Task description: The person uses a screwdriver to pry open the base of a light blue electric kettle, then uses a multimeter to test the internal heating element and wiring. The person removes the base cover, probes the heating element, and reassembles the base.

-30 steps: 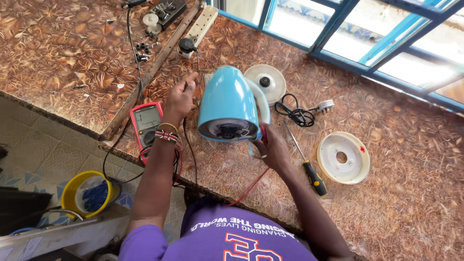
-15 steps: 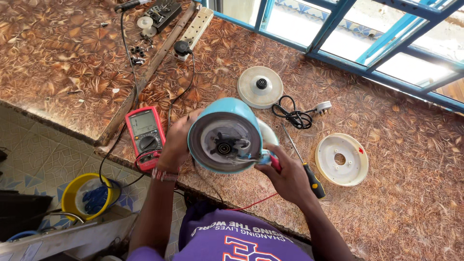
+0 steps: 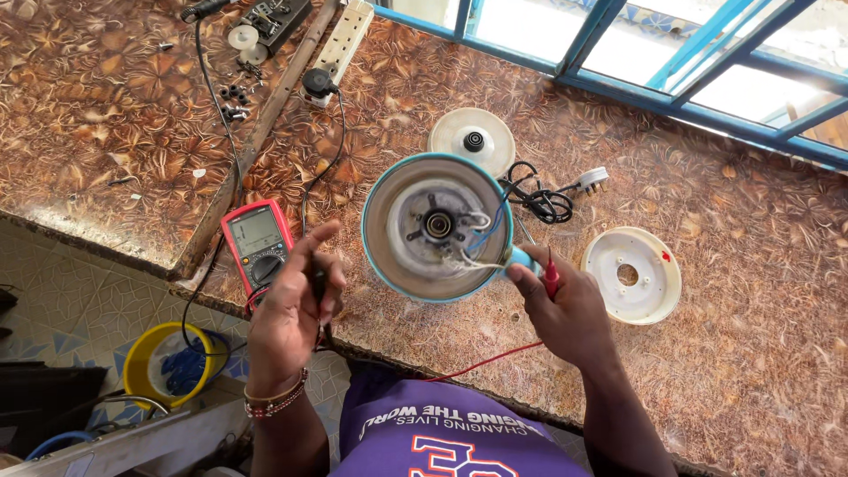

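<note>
Since half a second ago the blue kettle [image 3: 437,227] has been tipped further, so its open underside with hub and loose wires now faces straight up, and the left hand [image 3: 290,305] has come off it.

Head view: one kettle, held at its handle by the right hand [image 3: 565,309], which also pinches one red probe [image 3: 549,272] between its fingers. The left hand grips one black probe [image 3: 317,276], just beside one red multimeter [image 3: 257,240]. Two white round plates lie on the counter: a power base [image 3: 472,137] behind the kettle, a bottom cover [image 3: 631,274] to its right. One coiled black cord [image 3: 543,201] with a white plug, one white power strip [image 3: 343,40].

The counter [image 3: 742,353] is brown, leaf-patterned laminate below a blue-framed window [image 3: 618,53]; a yellow bucket [image 3: 163,371] stands on tiled floor.
</note>
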